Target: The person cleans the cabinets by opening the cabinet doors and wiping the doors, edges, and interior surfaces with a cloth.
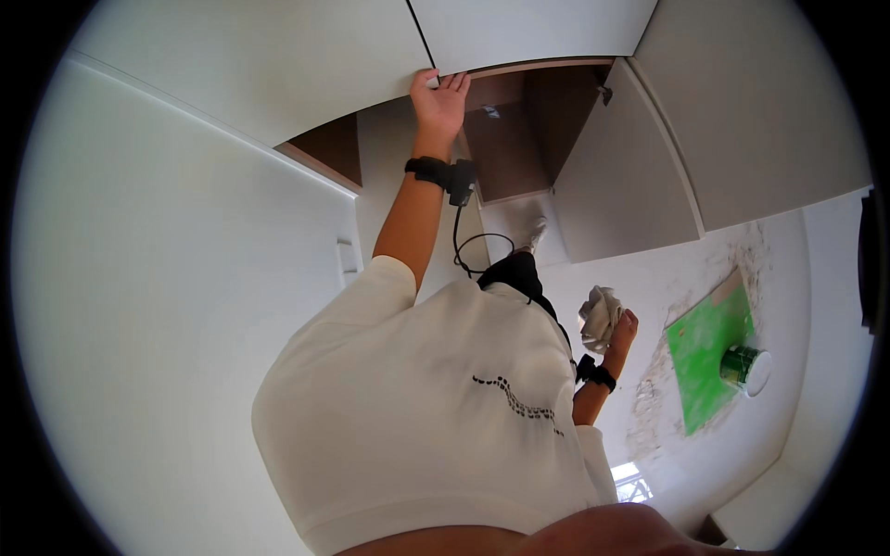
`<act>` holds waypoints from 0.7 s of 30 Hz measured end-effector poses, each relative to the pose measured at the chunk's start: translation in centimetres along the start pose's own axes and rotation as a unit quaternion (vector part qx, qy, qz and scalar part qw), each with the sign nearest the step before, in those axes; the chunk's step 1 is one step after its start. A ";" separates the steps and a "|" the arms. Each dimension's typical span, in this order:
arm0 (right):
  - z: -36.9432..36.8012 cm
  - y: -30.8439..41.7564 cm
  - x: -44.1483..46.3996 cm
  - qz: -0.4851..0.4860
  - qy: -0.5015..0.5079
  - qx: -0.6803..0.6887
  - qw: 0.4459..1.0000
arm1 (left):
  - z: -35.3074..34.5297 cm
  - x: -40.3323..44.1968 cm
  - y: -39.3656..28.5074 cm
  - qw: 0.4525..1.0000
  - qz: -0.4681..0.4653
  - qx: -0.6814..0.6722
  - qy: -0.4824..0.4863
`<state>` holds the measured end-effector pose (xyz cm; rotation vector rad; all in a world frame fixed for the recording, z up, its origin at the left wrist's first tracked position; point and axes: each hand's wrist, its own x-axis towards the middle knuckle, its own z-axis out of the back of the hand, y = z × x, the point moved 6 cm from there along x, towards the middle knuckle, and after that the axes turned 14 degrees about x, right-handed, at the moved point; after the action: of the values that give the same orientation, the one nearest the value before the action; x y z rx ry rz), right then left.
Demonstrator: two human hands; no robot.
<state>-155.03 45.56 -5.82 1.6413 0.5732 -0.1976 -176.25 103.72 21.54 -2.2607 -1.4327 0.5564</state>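
I see the left grip (439,111) unclenched, palm toward my camera, touching the lower edge by the seam between 2 pale cabinet doors (538,35). I have the right grip (626,327) clasped around a crumpled beige cloth (600,320), well apart from those doors, above the pale floor (640,280). Farther right in my view, a green-and-white bucket (744,371) stands on a green board (693,361).

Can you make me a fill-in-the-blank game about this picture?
1. The crumpled cloth is in the ____ hand.
2. The sheet under the bucket is mostly ____.
3. The strap on the wrist of the left hand is coloured ____.

Missing words: right; green; black.
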 end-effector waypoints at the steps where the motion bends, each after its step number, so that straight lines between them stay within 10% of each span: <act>1: 0.0 -0.5 0.6 0.005 0.009 -0.020 1.000 | -0.2 -0.1 0.1 1.000 -0.002 0.002 -0.008; 21: -2.5 2.1 -1.0 0.048 0.016 -0.114 0.992 | 2.3 -0.9 2.3 0.998 -0.032 0.008 -0.046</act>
<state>-155.38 47.66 -3.08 1.4472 0.5208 -0.0335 -176.10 102.25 18.54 -2.1952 -1.5334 0.6570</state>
